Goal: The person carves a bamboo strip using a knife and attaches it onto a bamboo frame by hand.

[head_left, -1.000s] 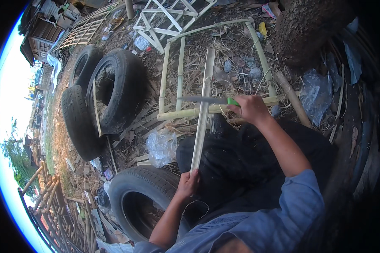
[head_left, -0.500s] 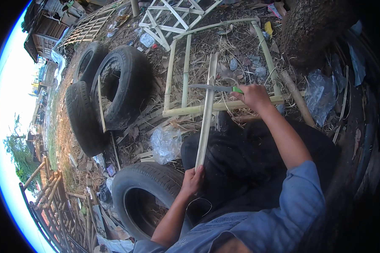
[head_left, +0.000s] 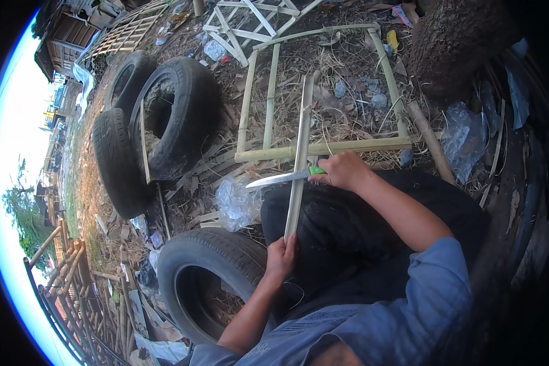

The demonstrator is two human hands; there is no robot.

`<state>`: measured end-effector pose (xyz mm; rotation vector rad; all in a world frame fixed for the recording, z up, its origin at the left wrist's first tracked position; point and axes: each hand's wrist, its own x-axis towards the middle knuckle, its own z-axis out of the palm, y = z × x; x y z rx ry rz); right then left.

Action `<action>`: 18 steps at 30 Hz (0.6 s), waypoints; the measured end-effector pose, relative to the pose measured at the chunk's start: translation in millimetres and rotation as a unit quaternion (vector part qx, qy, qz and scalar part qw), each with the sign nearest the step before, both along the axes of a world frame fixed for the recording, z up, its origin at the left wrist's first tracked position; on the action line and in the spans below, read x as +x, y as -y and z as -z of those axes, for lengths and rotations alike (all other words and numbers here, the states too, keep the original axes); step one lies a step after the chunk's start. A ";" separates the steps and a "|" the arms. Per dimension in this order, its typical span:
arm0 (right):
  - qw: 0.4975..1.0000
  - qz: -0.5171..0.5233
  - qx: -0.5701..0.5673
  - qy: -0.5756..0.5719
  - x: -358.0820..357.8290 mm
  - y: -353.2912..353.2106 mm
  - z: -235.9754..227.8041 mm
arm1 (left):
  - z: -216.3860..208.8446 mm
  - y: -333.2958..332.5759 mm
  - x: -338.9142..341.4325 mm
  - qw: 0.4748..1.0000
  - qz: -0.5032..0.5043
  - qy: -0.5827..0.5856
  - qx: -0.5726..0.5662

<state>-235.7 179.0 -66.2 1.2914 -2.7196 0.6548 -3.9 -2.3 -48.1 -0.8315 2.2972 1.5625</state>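
Knife (head_left: 280, 179) now nearer along bamboo strip (head_left: 299, 165), both hands clenched around them, above straw-littered ground (head_left: 341, 116).

A crumpled clear plastic bag (head_left: 238, 204) lies on the ground just left of the person's dark lap, beside the near tyre (head_left: 210, 268). A second clear plastic bag (head_left: 463, 137) lies at the right, near the tree trunk (head_left: 454, 39). A small yellow wrapper (head_left: 393, 39) sits at the top by the bamboo frame (head_left: 323, 148). No labels, signs or screens can be made out
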 end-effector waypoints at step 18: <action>0.843 0.174 -0.344 0.374 80.3 -25.3 -15.8 | -31.3 24.3 -15.0 0.966 0.042 0.128 0.221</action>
